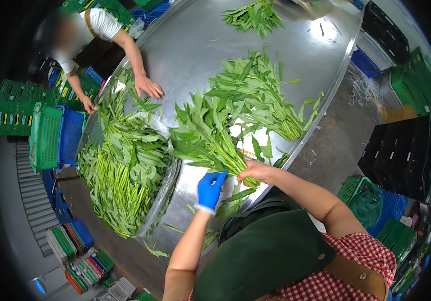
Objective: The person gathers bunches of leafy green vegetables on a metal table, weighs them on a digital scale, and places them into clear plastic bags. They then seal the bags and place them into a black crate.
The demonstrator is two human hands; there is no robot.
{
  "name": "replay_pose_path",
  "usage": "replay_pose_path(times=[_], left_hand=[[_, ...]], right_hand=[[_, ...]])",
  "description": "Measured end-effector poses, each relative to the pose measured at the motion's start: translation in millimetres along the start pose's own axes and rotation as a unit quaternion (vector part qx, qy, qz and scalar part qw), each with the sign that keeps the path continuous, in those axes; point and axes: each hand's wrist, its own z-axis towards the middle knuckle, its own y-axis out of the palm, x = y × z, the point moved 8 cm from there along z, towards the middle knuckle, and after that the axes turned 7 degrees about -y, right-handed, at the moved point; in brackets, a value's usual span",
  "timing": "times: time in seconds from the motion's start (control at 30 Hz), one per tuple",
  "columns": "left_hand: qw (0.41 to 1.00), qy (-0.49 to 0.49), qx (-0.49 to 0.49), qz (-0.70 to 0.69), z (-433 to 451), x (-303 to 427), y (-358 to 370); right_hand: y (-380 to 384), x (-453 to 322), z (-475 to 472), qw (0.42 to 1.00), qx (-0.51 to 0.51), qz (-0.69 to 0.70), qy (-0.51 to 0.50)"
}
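My bare right hand (256,171) grips the stem ends of a leafy green bunch (209,135), which looks like water spinach. Its leaves point away from me over the metal table (185,77). Beside those stems is my left hand (209,189) in a blue glove, thumb tip close to the lower leaves; whether it pinches anything is unclear. To the left lies a large heap of the same greens (125,177), on and beside clear plastic sheeting (159,203). Another bunch (256,90) rests just beyond the held one. Loose leaves (234,203) lie below my hands.
Across the table, a co-worker (98,37) has one hand flat on the metal and the other at the heap's far end. A further bunch (253,17) lies near the far edge. Green crates (46,135) stand left, black crates (396,158) right.
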Motion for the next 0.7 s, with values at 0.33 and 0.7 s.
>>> replay_pose_path(times=[0.33,0.7], left_hand=[[0.836,0.352,-0.017,0.422,-96.4,95.8,-3.1],[0.970,-0.122,-0.143,-0.157,-89.2,39.4,-106.0]], right_hand=[[81.8,-31.5,-58.3,0.917,-0.233,-0.318,-0.067],[-31.3,-23.3,52.8,0.596,0.213,-0.739,-0.228]])
